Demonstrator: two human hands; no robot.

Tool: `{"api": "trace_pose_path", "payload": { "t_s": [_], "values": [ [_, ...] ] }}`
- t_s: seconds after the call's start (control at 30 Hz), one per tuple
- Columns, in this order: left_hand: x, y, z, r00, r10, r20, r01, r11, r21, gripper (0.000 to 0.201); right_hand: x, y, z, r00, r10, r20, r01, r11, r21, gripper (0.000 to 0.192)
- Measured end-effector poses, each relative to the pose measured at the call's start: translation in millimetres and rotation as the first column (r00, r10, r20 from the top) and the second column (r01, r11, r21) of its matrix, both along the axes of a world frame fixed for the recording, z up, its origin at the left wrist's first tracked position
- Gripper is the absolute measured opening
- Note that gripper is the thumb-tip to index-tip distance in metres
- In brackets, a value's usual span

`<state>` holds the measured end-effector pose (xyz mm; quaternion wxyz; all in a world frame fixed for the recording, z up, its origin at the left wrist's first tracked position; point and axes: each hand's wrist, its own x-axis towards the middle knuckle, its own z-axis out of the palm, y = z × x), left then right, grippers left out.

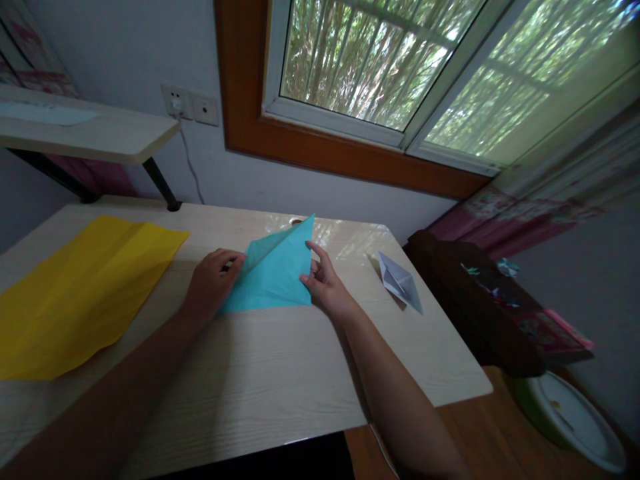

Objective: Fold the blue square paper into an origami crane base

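A folded sheet of turquoise paper [275, 273] is held up slightly over the table, with one corner pointing up and away from me. Its layers stand a little apart along the upper left edge. My left hand [213, 277] grips the left edge, thumb and fingers closed on it. On the right edge, my right hand [325, 283] pinches the paper between thumb and fingers. A folded white paper boat [400, 283] lies to the right of my right hand. Left of my left hand a large yellow sheet [90, 293] with crease lines lies on the table.
The pale wooden table [280, 373] reaches to the wall below a window [370, 67]. A raised shelf [90, 137] on black legs stands at the back left. Right of the table are a dark wooden cabinet [450, 267] and a round green-and-white basin [570, 413].
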<state>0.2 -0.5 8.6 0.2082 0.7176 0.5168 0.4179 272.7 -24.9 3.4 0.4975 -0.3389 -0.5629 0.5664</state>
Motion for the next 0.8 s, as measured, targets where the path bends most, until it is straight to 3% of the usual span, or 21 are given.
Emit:
{"api": "trace_pose_path", "payload": {
  "t_s": [0.23, 0.47, 0.63, 0.8],
  "values": [
    [-6.6, 15.0, -18.8, 0.985, 0.013, 0.171, 0.015, 0.986, -0.165, 0.051, 6.3, -6.0, 25.0, 0.988, -0.012, -0.156, -0.012, 0.989, -0.146, 0.083],
    [0.4, 8.6, -21.4, 0.926, -0.272, 0.263, 0.34, 0.902, -0.265, 0.062, 8.6, -8.1, 30.6, 0.966, -0.013, -0.26, -0.042, 0.978, -0.204, 0.074],
    [7.3, 1.3, -23.5, 0.869, -0.41, 0.278, 0.475, 0.849, -0.233, 0.06, 9.6, -8.6, 30.7, 0.958, -0.003, -0.286, -0.06, 0.976, -0.21, 0.071],
    [12.0, -0.3, -31.8, 0.842, -0.444, 0.307, 0.518, 0.825, -0.227, 0.062, 7.0, -10.7, 31.1, 0.96, 0.018, -0.28, -0.079, 0.975, -0.207, 0.067]
  ]
}}
